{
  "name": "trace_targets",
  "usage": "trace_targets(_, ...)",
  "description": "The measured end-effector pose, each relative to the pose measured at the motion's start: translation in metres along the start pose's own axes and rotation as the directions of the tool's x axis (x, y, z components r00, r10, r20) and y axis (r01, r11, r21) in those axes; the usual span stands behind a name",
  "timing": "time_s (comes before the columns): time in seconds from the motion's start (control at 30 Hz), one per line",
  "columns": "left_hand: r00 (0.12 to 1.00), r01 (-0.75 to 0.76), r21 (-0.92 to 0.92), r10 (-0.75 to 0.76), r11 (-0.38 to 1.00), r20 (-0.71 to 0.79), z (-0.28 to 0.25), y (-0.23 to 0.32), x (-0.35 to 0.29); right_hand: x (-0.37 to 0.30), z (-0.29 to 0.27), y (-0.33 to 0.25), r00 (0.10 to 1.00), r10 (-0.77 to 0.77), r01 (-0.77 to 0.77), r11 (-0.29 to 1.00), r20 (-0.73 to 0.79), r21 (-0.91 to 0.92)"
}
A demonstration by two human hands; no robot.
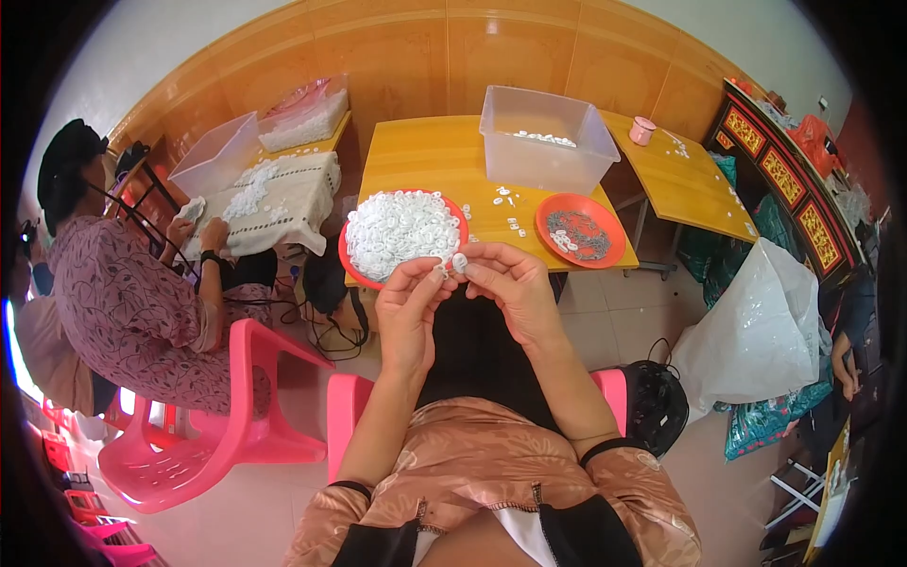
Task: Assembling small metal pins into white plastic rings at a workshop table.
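The held pieces are white, tables yellow — the neighbour's mauve top leaf-patterned.

Place: small handwork room, perhaps inside a house
Tables: yellow, strewn with small white pieces
Bowl: red, heaped with such pieces
Dish: red, holding tiny grey parts
Tub: clear, more pieces inside
Co-worker: seated, hands at a similar heap
Chairs: pink plastic
Sack: white, bulky
Wall: glossy orange-brown panels

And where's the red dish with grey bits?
In the head view, the red dish is right of centre on the yellow table, in front of the clear bin and right of the heaped bowl.
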State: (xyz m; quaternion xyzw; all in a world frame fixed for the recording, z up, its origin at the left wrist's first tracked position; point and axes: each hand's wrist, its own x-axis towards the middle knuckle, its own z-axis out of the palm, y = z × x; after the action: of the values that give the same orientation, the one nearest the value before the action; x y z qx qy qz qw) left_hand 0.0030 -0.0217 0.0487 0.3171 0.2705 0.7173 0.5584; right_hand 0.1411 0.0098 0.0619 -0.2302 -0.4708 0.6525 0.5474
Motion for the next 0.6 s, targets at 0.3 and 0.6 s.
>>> trace_targets(0.3, 0.99, -0.138, 0.141, 0.141, 0.98, -0.009, 0.0034, -0.0031, 0.0, 0.0003, -0.0013, -0.0007, 1.0, 0.0, 0.0, 0.999, 0.0, -0.044)
trace_targets(0.6, 0.972, -0.232, 0.199, 0.234, 0.952, 0.011, 0.0085, -0.0046, -0.0035, -0.0034, 0.0066, -0.0003, 0.991, -0.133, 0.136, 0.982, 0.032, -0.128)
